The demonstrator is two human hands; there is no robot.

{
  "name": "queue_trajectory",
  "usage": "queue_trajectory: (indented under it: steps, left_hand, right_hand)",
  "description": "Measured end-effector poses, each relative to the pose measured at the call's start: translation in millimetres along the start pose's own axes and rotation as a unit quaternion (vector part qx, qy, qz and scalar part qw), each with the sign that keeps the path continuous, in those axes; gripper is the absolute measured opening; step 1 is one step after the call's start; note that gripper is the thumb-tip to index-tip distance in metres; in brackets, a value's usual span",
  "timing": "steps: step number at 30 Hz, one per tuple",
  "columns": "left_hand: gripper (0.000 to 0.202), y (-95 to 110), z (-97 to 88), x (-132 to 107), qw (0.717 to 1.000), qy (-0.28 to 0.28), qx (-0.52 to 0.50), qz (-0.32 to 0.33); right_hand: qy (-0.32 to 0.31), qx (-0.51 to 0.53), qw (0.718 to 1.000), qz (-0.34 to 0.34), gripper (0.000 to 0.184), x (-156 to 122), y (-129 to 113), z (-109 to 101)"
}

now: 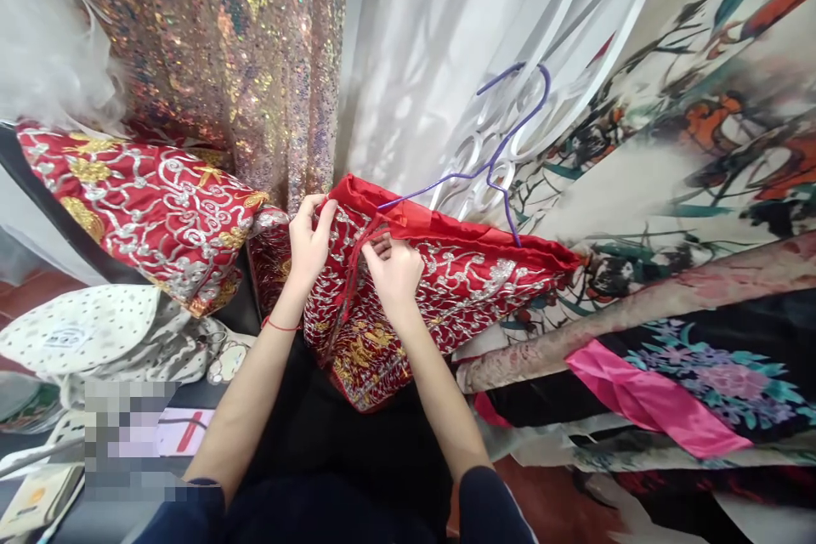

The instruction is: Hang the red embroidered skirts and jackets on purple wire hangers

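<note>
A red skirt-like garment point(472, 272) with silver and gold embroidery hangs in front of me, its plain red satin band along the top. My left hand point(310, 242) pinches the left end of that band between thumb and fingers. Just right of it, my right hand point(392, 270) has its fingers curled at a thin red cord point(354, 272) that hangs down over the cloth. The lower part of a purple wire hanger point(475, 174) dips inside the band, and its hook stands free above. Folds hide where the cord joins the garment.
Another red embroidered piece point(159, 212) lies at left, below a sequinned curtain-like cloth point(255, 42). A dotted white cap-like item point(82, 327) and a lilac card point(182, 432) rest on the dark surface. Floral fabric point(720, 119) and a pink ribbon point(656, 399) hang at right.
</note>
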State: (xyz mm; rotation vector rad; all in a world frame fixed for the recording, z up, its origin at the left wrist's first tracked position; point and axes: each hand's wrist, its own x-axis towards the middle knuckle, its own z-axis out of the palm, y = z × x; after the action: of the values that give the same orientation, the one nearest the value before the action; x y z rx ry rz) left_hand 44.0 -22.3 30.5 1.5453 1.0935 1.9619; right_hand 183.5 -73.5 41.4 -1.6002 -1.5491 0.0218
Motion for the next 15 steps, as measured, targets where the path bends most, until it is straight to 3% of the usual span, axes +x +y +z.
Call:
queue_trajectory:
  steps: [6,12,15]
  left_hand:
    - [0.043,9.6,-1.7,-2.4,1.0,0.006,0.003,-0.014]
    - [0.036,-5.9,-2.1,-18.8,1.0,0.015,-0.021,-0.014]
    - [0.061,-20.4,-4.0,-44.9,0.997,0.028,0.049,0.053]
  right_hand:
    - [-0.013,-0.019,0.997,0.077,0.008,-11.3,-23.5,-2.3]
    - [-0.042,-0.036,0.993,0.107,0.015,-14.4,-33.6,-4.2]
    - [-0.058,0.005,0.995,0.078,0.021,-13.9,-32.3,-3.4]
